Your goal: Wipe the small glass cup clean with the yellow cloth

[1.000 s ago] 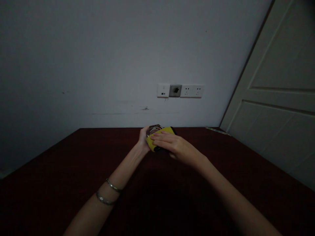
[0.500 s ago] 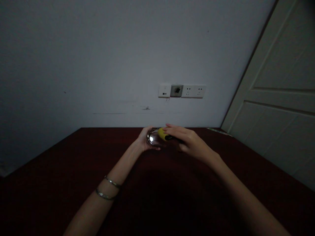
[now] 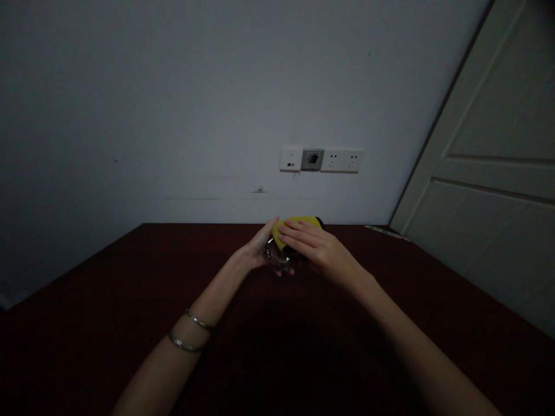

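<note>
My left hand [image 3: 259,248] is wrapped round the side of a clear, shiny glass cup [image 3: 274,257], its fingertips showing below. My right hand [image 3: 318,242] grips a yellow sponge [image 3: 309,220] with a black side, fingers laid over its top. The sponge's left end rests against the upper part of the glass cup. Much of the cup is hidden behind the sponge and my fingers. Both hands are just above the far part of the dark red table [image 3: 191,277].
A white wall [image 3: 208,104] stands behind the table, with a row of sockets [image 3: 342,160] and a grey switch plate [image 3: 311,159]. A pale panelled door [image 3: 489,167] is on the right. A thin patterned strip [image 3: 385,231] lies near the table's back right corner.
The sponge has turned and shows more of its yellow face. My right hand has moved slightly left and lies flatter over it. The glass cup has tilted and shifted a little right and down.
</note>
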Action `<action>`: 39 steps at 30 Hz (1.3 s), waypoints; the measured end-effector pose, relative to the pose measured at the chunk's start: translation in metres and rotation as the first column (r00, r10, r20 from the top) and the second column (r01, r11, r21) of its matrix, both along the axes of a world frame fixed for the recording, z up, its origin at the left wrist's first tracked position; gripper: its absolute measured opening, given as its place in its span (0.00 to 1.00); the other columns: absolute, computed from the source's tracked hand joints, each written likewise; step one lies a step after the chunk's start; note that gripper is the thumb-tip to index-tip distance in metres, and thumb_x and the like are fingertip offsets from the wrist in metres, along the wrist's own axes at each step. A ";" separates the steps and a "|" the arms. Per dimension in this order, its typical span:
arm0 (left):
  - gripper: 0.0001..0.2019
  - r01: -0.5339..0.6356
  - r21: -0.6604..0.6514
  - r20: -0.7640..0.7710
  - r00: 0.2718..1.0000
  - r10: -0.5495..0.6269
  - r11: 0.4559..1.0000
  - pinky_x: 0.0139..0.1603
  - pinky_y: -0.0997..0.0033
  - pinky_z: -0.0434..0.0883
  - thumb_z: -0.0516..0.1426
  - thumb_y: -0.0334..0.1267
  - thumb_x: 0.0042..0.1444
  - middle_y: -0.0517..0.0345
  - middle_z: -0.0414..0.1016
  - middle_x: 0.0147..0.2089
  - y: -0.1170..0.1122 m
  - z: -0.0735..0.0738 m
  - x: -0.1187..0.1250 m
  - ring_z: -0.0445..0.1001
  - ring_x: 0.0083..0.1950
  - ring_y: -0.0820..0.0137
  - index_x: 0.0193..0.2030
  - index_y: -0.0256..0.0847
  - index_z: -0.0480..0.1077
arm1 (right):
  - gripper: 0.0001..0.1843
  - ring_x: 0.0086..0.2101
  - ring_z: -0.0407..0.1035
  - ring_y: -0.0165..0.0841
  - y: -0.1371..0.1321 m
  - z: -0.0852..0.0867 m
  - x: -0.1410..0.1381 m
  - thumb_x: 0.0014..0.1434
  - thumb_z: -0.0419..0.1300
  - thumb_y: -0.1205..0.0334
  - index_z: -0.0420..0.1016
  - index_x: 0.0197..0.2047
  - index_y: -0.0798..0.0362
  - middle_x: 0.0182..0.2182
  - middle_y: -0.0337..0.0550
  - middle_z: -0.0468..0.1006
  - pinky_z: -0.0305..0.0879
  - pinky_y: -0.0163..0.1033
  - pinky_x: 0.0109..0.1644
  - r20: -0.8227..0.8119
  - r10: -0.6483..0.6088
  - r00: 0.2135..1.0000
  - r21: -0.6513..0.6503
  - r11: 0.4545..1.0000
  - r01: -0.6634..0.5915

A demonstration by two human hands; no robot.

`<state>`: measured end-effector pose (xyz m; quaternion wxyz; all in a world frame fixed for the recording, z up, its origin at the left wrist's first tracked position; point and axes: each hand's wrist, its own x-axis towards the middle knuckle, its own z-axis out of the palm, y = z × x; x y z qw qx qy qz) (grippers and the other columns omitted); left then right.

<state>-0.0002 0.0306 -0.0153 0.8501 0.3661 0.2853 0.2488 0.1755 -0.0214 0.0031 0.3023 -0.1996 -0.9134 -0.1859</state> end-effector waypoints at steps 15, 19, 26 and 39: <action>0.25 -0.514 0.124 0.016 0.856 0.516 0.849 0.21 0.66 0.66 0.49 0.58 0.52 0.47 0.73 0.21 0.011 0.009 -0.010 0.70 0.20 0.65 0.29 0.35 0.73 | 0.33 0.60 0.56 0.42 -0.003 -0.014 -0.012 0.46 0.48 0.83 0.63 0.57 0.63 0.56 0.57 0.68 0.58 0.55 0.61 -0.072 -0.042 0.997 0.016 0.999 0.043; 0.24 -0.576 0.070 0.140 0.814 0.564 0.814 0.22 0.69 0.66 0.49 0.54 0.52 0.48 0.73 0.21 0.017 0.006 -0.008 0.71 0.20 0.66 0.27 0.33 0.74 | 0.35 0.59 0.58 0.40 -0.004 -0.021 -0.022 0.44 0.47 0.82 0.61 0.59 0.62 0.57 0.58 0.66 0.60 0.52 0.60 -0.105 -0.068 0.992 -0.012 0.998 0.067; 0.24 -0.703 0.103 0.204 0.708 0.676 0.704 0.24 0.72 0.67 0.46 0.49 0.56 0.50 0.73 0.20 0.005 0.006 0.014 0.70 0.20 0.69 0.24 0.33 0.73 | 0.34 0.53 0.65 0.42 -0.003 -0.021 -0.027 0.43 0.46 0.79 0.63 0.57 0.63 0.52 0.58 0.71 0.67 0.50 0.55 -0.196 -0.126 0.972 -0.092 0.990 0.110; 0.22 -0.631 0.235 0.133 0.774 0.619 0.739 0.20 0.72 0.65 0.44 0.49 0.57 0.52 0.73 0.20 -0.003 -0.001 0.020 0.69 0.17 0.68 0.27 0.36 0.71 | 0.15 0.39 0.76 0.39 0.006 -0.004 -0.016 0.53 0.58 0.64 0.76 0.45 0.53 0.40 0.46 0.81 0.73 0.48 0.45 -0.668 -0.334 0.665 -0.482 0.875 -0.044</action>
